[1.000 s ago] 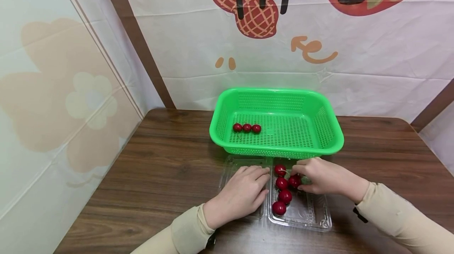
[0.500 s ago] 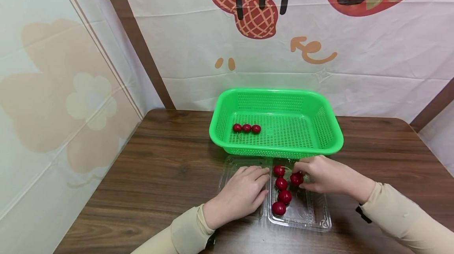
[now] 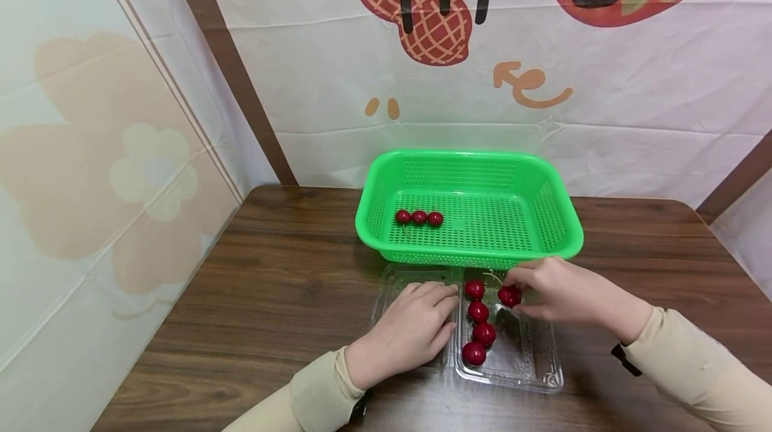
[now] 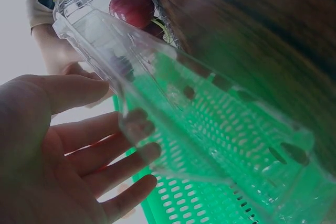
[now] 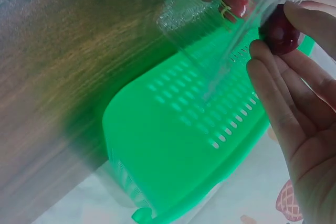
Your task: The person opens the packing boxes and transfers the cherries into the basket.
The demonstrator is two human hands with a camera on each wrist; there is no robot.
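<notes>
Between thumb and fingers, my right hand (image 3: pixel 551 290) pinches a dark red cherry (image 3: pixel 509 296) over the upper part of the clear plastic box (image 3: pixel 512 372). In the right wrist view that cherry (image 5: pixel 281 30) shows plainly between thumb and fingertips. Several other cherries (image 3: pixel 478 312) lie in a column along the left side of the same box half. Fingers extended, my left hand (image 3: pixel 410 328) rests on the other half of the box, its lid (image 3: pixel 395 276). The left wrist view shows its straight fingers (image 4: pixel 118 174) touching the clear plastic.
Just behind the box stands a green mesh basket (image 3: pixel 470 254). Three cherries (image 3: pixel 419 218) sit in a row at its left. The brown wooden table (image 3: pixel 271 284) reaches back to a printed cloth (image 3: pixel 326 70).
My right hand has moved slightly up and right, carrying the pinched cherry away from the column. The left hand stays in place.
</notes>
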